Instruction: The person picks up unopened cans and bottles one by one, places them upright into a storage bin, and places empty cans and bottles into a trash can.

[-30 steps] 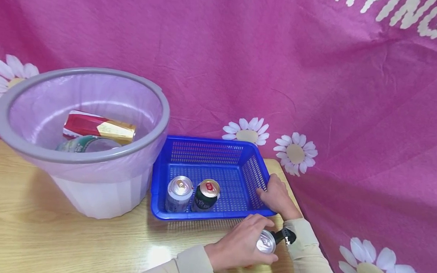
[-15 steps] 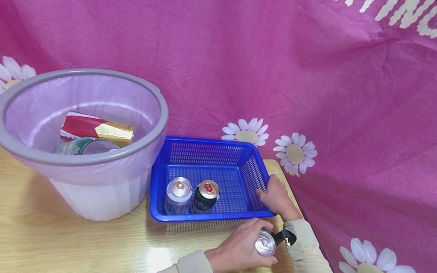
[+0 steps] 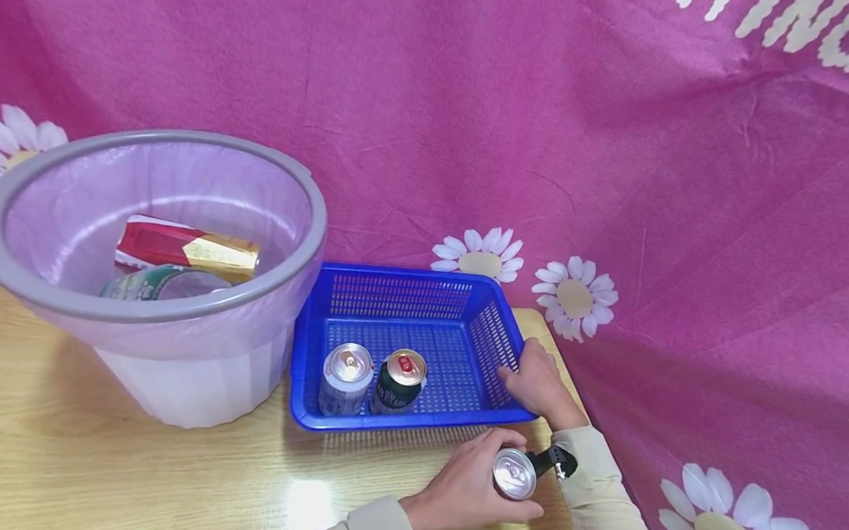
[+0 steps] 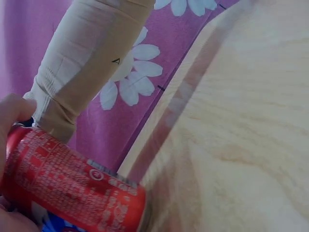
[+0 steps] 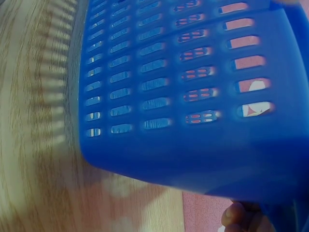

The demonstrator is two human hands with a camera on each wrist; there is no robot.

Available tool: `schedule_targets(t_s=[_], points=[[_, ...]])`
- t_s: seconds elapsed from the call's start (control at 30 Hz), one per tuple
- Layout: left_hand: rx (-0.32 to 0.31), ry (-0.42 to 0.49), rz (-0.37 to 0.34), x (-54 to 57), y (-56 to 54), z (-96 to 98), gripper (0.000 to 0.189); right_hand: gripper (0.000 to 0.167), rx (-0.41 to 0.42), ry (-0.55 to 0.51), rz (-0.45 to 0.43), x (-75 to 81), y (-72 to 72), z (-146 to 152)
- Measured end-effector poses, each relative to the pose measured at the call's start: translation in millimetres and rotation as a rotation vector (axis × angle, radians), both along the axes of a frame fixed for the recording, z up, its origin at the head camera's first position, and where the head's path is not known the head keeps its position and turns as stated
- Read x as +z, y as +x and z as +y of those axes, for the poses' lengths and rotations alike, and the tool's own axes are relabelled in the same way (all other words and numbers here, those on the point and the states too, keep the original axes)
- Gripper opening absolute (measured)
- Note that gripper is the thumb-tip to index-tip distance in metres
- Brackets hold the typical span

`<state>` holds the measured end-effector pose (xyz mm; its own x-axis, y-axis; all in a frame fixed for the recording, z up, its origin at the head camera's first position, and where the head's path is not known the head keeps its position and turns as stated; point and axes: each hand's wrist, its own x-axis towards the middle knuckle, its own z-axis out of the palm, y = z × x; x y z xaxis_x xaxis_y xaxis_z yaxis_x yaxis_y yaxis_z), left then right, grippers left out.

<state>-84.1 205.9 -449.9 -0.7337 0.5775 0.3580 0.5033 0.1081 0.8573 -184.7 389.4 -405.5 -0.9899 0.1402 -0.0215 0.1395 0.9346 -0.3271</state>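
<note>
My left hand (image 3: pixel 459 483) grips a red drink can (image 4: pixel 77 179) around its side, with the silver lid (image 3: pixel 514 473) facing up in the head view. It is at the front right of the table, just in front of the blue plastic basket (image 3: pixel 416 427). My right hand (image 3: pixel 539 385) holds the basket's right rim, thumb on the inside; some fingertips (image 5: pixel 236 216) show below the basket wall in the right wrist view. Inside the basket, a pale silver can (image 3: pixel 346 381) and a dark green can (image 3: pixel 398 384) with a red tab stand upright side by side.
Left of the basket stands a large white bin (image 3: pixel 195 381) with a grey rim and a thin liner. It contains a red and gold can (image 3: pixel 188 246) and a green-labelled clear bottle (image 3: pixel 167 283). A pink flowered cloth (image 3: pixel 403 120) hangs behind and beside the table.
The left hand and its can have shifted only slightly, with the lid now more fully in sight. The right hand stays on the basket rim, and the basket's cans are unmoved.
</note>
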Motion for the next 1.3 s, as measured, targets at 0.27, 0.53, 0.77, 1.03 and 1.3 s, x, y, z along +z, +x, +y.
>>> schedule_targets(t_s=[0.27, 0.53, 0.77, 1.03, 1.3], points=[[0.019, 0.039, -0.076, -6.9, 4.0, 3.3, 0.069, 0.051, 0.0, -0.007, -0.005, -0.1, 0.8, 0], [0.017, 0.098, -0.066, -15.9, 6.6, 6.3, 0.069, 0.05, 0.005, -0.006, 0.01, -0.7, 1.1, 0], [0.019, 0.142, -0.041, -21.4, 6.9, 8.3, 0.069, 0.052, 0.002, -0.005, -0.004, -1.0, 1.1, 0], [0.056, 0.107, -0.033, -24.2, 10.1, 10.6, 0.069, 0.051, 0.0, -0.01, -0.006, -0.4, 1.1, 0], [0.072, 0.117, -0.05, -26.0, 11.4, 12.2, 0.063, 0.05, 0.003, 0.002, -0.004, -1.4, 0.2, 1]])
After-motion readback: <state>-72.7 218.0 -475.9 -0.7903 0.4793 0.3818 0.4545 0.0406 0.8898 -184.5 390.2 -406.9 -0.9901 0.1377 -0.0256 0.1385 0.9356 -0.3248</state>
